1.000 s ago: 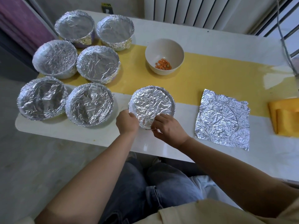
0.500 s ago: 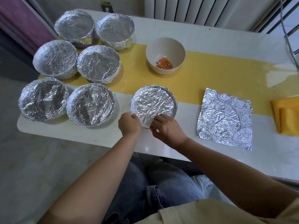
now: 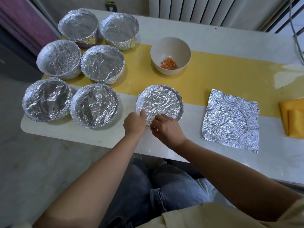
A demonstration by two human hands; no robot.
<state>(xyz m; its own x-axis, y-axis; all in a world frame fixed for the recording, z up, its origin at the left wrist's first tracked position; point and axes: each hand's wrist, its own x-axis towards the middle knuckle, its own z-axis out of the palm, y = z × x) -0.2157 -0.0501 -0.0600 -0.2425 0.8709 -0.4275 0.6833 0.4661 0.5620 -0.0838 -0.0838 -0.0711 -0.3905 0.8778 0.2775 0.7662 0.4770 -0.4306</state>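
Crimping foil round the near rim of the foil-covered dish [image 3: 162,101] is the work we have in hand, and we judge the whole job well past its middle. Six other foil-covered bowls [image 3: 102,65] stand in pairs at the left end of the surface [image 3: 213,37], each with its foil tucked down over the rim. The dish in front of us looks nearly finished. Foil lies across its top and is folded down along the far and side edges, so only the near edge under our fingers seems left to press. What remains, by our reckoning, is the open bowl [image 3: 171,45] of carrot pieces [image 3: 169,64], uncovered on the yellow runner [image 3: 222,69] beyond the dish. The loose foil sheet [image 3: 230,119] lying flat to the right looks meant for it.

The dish sits near the front edge of the surface. Our left hand [image 3: 134,122] grips its near-left rim, thumb laid on the foil and fingers curled at the edge. Our right hand [image 3: 166,127], just beside the left, pinches the foil at the near rim.
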